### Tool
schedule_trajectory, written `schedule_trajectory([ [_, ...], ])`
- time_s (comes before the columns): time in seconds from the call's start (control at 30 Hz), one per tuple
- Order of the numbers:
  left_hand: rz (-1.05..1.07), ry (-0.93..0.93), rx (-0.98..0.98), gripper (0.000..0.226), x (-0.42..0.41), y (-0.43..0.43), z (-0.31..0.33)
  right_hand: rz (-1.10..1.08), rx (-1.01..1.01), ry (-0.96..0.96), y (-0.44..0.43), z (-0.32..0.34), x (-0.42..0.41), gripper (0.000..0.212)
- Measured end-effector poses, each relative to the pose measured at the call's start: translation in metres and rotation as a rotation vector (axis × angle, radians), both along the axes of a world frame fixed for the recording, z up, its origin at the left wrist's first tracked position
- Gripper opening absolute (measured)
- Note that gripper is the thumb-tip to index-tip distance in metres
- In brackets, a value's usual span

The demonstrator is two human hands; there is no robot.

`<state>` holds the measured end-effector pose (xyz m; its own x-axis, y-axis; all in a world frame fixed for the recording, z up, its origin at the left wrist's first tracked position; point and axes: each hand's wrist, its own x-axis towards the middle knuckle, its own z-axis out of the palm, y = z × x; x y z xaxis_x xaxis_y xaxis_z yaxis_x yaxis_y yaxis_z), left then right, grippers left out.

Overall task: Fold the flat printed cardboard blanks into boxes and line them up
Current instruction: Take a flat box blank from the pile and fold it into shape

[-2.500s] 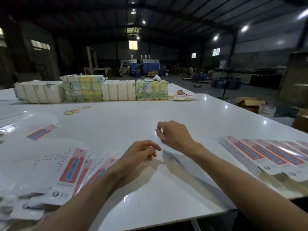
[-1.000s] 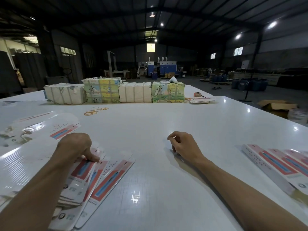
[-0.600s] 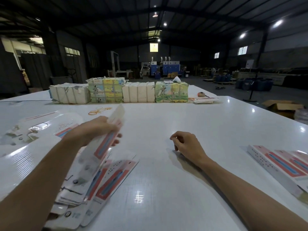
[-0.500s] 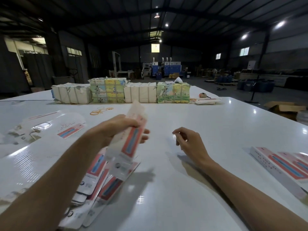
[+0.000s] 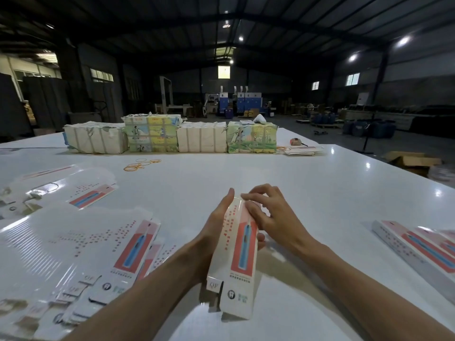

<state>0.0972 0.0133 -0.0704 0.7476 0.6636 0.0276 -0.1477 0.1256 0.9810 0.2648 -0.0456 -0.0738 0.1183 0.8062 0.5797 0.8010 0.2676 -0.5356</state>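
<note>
blank taken from the pile, now in both hands, folding about to start.
half a second ago the left hand (image 5: 216,225) alone carries the blank (image 5: 242,254) across from the pile of flat blanks (image 5: 118,262); now it holds it lengthwise above the middle of the surface (image 5: 246,173), thumb straight along the left edge, fingers wrapped underneath. the right hand (image 5: 273,217) has left its resting spot and sits on the blank's far end, fingers spread and lightly bent, tips touching the card; a real pinch cannot be confirmed. the blank already looks partly opened into a sleeve, near flaps loose. judgement: squaring and tucking come next. the finished boxes (image 5: 418,252) lie in a row at right, well apart.
</note>
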Motion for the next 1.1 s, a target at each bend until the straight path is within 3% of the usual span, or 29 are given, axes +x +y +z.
schedule_trajectory([
  [0.1,0.021,0.031,-0.033,0.069,-0.001,-0.002,0.001,0.02,0.039,0.006,-0.001,0.003,-0.002,0.022],
  [0.23,-0.003,0.048,-0.055,0.07,-0.006,-0.006,0.002,0.083,0.011,0.268,-0.004,0.011,-0.009,0.009],
  [0.43,-0.155,0.066,-0.036,0.073,-0.005,-0.011,0.013,0.084,-0.075,0.55,-0.01,0.028,-0.004,0.012],
  [0.63,-0.251,0.062,-0.092,0.077,0.0,-0.009,0.02,0.265,-0.164,0.805,-0.017,0.036,0.005,0.023],
  [0.87,-0.148,0.061,-0.337,0.067,0.014,-0.013,0.017,0.367,-0.128,0.964,-0.009,0.032,-0.004,0.028],
  [1.0,-0.126,-0.118,-0.467,0.065,0.007,-0.004,0.011,0.272,-0.115,0.853,-0.007,0.019,-0.016,0.034],
  [1.1,-0.079,-0.212,-0.427,0.069,0.001,0.005,0.007,0.304,-0.219,0.89,-0.006,0.012,-0.025,0.047],
])
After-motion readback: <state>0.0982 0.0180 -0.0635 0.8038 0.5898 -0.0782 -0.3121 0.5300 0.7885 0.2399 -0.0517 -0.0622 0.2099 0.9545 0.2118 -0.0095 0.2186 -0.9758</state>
